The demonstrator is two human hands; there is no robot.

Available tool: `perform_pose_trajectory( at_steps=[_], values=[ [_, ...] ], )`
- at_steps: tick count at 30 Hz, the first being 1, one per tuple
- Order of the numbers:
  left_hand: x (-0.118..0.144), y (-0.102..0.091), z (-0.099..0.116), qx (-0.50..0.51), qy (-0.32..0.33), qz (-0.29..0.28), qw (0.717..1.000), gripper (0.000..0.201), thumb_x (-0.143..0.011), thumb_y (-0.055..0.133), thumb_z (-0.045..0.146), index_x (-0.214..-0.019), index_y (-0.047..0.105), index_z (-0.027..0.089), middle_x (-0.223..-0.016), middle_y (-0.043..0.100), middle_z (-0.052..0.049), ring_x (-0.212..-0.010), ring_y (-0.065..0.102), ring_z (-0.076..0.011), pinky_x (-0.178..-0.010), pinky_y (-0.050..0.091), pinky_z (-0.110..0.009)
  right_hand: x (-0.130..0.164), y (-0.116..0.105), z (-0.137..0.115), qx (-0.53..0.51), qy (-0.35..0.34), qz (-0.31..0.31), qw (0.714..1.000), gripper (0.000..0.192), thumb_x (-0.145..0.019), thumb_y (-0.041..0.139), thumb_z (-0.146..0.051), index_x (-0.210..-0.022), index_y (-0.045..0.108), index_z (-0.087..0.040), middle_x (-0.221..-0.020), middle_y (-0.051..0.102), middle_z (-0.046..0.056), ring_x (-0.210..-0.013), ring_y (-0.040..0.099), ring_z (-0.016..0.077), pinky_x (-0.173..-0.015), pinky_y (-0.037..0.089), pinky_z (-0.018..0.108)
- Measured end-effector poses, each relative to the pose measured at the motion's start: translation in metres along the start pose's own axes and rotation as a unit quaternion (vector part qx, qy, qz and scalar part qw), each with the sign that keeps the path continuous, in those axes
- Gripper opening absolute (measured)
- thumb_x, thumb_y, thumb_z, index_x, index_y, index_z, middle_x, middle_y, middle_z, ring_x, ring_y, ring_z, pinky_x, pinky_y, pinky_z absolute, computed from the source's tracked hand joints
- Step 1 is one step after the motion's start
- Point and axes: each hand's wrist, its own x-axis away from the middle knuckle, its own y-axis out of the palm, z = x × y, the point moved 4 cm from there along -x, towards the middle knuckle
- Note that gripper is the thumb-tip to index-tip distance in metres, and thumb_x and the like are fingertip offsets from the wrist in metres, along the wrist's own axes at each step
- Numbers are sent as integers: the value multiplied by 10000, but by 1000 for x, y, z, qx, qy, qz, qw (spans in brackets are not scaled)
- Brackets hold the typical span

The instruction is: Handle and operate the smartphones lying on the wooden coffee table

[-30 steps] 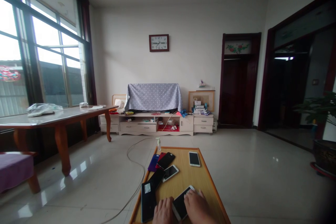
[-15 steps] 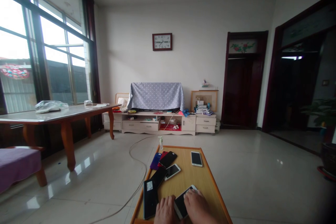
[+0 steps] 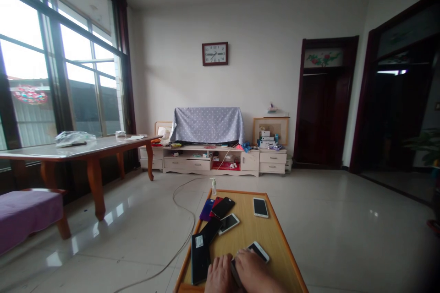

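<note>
Near the front of the low wooden table (image 3: 256, 226), a white phone (image 3: 260, 252) with a dark screen lies under my hands, its far end showing past my right fingers. My right hand (image 3: 252, 269) is closed across the middle of the phone, its fingers bent over the screen. Along the phone's near left side, my left hand (image 3: 220, 274) has its fingers curled, with the fingertips partly hidden. Just left of that hand is a large black device (image 3: 200, 261) bearing a white label. A black phone (image 3: 212, 229) leans onto it, touching another white phone (image 3: 229, 223).
Blue (image 3: 206, 209) and red phones lie under a black phone (image 3: 223, 208) at the table's far left. Another white phone (image 3: 260, 208) lies far right. A pump bottle (image 3: 213, 186) stands at the far edge. A cable (image 3: 185, 233) runs along the floor on the left.
The phone under my hands has turned, its far end now pointing more to the right. My right hand has shifted left over it, covering its middle. The camera view has swung slightly left.
</note>
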Motion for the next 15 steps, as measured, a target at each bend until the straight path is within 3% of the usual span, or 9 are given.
perform_pose_trajectory(
  at_steps=[4, 7, 10, 15],
  values=[
    [0, -1, 1, -8, -12, -11, 1000, 751, -684, 609, 435, -1406, 508, 251, -1414, 591, -64, -1299, 486, -278, -1087, 321, -375, -4, 6, -4, -3, -12, -10, 1000, 414, -1003, 356, -279, -1046, 765, -222, -1197, 751, 85, -1200, 641, 216, -1072, 397, 309],
    [1, -4, 3, -14, -24, -14, 1000, 799, -640, 644, 409, -1412, 499, 262, -1432, 583, -50, -1315, 469, -282, -1107, 304, -371, -9, -1, 19, 14, 35, 9, 999, 447, -1006, 324, -280, -1060, 761, -199, -1247, 724, 139, -1247, 615, 272, -1124, 370, 411],
    [2, -5, 4, -9, -24, -8, 1000, 807, -623, 664, 411, -1400, 510, 258, -1417, 590, -50, -1305, 468, -285, -1100, 312, -372, -10, 1, 31, 25, 61, 15, 998, 472, -1005, 315, -290, -1205, 724, -164, -1359, 659, 186, -1327, 560, 321, -1161, 333, 493],
    [2, -2, 2, -11, -26, -11, 1000, 699, -734, 576, 372, -1418, 490, 254, -1426, 584, -69, -1316, 463, -280, -1102, 313, -375, 2, 28, 10, 11, -8, -47, 999, 476, -972, 401, -281, -1367, 648, -183, -1482, 579, 115, -1424, 476, 264, -1207, 299, 389]
  ],
)
